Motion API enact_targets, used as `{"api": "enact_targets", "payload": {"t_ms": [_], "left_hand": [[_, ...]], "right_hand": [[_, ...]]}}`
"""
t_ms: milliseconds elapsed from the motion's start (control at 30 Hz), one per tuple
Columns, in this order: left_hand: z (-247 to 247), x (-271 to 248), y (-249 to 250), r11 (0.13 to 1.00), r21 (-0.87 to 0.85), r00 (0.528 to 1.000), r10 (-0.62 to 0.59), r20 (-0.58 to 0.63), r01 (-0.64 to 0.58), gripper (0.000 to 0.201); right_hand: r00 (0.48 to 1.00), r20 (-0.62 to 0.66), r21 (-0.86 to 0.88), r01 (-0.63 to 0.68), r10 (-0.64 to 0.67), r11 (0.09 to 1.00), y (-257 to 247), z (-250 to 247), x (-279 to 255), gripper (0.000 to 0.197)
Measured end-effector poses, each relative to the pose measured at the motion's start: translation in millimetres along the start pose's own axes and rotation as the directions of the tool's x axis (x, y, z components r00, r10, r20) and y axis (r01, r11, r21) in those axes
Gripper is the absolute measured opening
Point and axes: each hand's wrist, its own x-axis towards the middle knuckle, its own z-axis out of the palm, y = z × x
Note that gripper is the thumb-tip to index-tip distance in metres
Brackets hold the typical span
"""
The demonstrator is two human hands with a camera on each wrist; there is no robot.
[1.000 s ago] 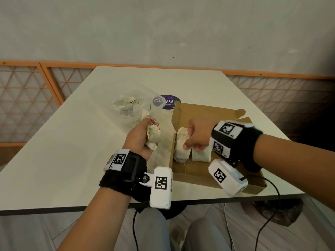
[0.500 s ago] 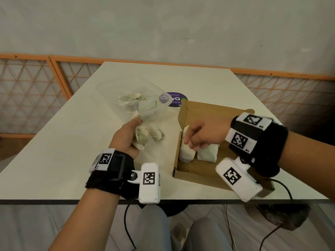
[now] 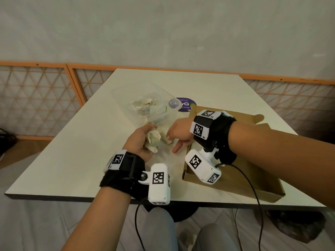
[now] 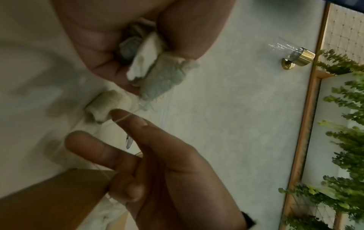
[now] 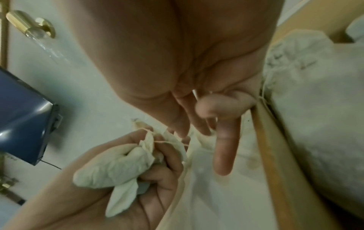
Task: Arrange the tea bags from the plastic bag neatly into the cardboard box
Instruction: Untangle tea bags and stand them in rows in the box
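Note:
My left hand (image 3: 145, 141) hovers over the table left of the cardboard box (image 3: 241, 178) and grips a crumpled bunch of pale tea bags (image 3: 153, 140), a string trailing from them. The bunch (image 5: 118, 165) fills its curled fingers. My right hand (image 3: 175, 137) is just left of the box wall, fingers stretched out toward a loose tea bag (image 4: 106, 105) lying on the table. One fingertip (image 4: 118, 113) touches that bag, with a thin string lying across it. The clear plastic bag (image 3: 152, 105) with several more tea bags lies behind. White tea bags (image 5: 315, 96) lie in the box.
A round purple sticker (image 3: 184, 105) sits on the white table (image 3: 72, 160) behind the box. The box flap (image 3: 257, 117) stands open at the far side. An orange lattice railing (image 3: 36, 98) borders the table's far and left sides. Cables hang below the near edge.
My right hand has left the tea bags in the box and moved left over the box wall to the loose tea bag near my left hand. My left hand still holds its bunch.

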Motion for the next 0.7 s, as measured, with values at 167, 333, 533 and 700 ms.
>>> {"api": "enact_targets", "payload": {"t_ms": [167,333,533,700], "left_hand": [[4.6,-0.4,-1.0,0.995,0.082,0.998,0.064,0.006,-0.064,0.018],[5.8,1.9,-0.9,0.974,0.188,0.992,0.129,-0.002,-0.126,0.017],[6.5,-3.3,-0.3,0.966,0.253,0.993,0.024,0.118,-0.054,0.015],[4.3,-5.8,4.6,0.968,0.243,0.995,0.036,0.092,-0.057,0.015]], "right_hand": [[0.999,-0.039,0.068,0.026,-0.023,0.997,-5.5,-20.4,-23.0,0.029],[0.994,-0.091,0.196,0.074,-0.057,0.978,-3.1,-36.5,-41.9,0.018],[0.995,-0.003,0.255,0.102,-0.105,0.962,-11.6,-26.8,-40.5,0.022],[0.987,-0.067,0.245,0.16,-0.147,0.956,-12.8,-29.5,-45.1,0.016]]}}
